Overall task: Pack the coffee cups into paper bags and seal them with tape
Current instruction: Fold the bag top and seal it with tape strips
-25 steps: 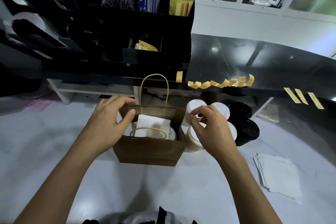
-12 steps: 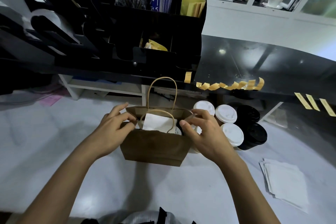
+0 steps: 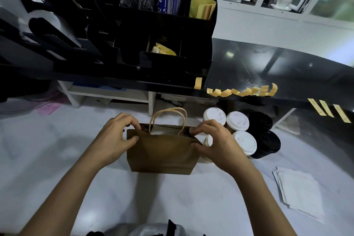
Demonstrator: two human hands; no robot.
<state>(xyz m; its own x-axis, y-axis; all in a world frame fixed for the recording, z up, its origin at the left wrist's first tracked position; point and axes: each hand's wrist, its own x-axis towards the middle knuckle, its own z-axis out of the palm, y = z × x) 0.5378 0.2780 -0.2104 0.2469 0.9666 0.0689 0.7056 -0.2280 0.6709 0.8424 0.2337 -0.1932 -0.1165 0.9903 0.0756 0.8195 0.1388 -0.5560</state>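
Though pinched shut, bag (image 3: 162,151) contents hidden

Matt brown paper bag (image 3: 162,151); glossy black counter (image 3: 268,69).

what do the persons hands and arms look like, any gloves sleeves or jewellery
Both are bare. The left hand and right hand wear no gloves, and no rings, watch or bracelet show. The forearms are uncovered down to the bottom edge of the picture, with no sleeve in view. The fingernails look short and plain.
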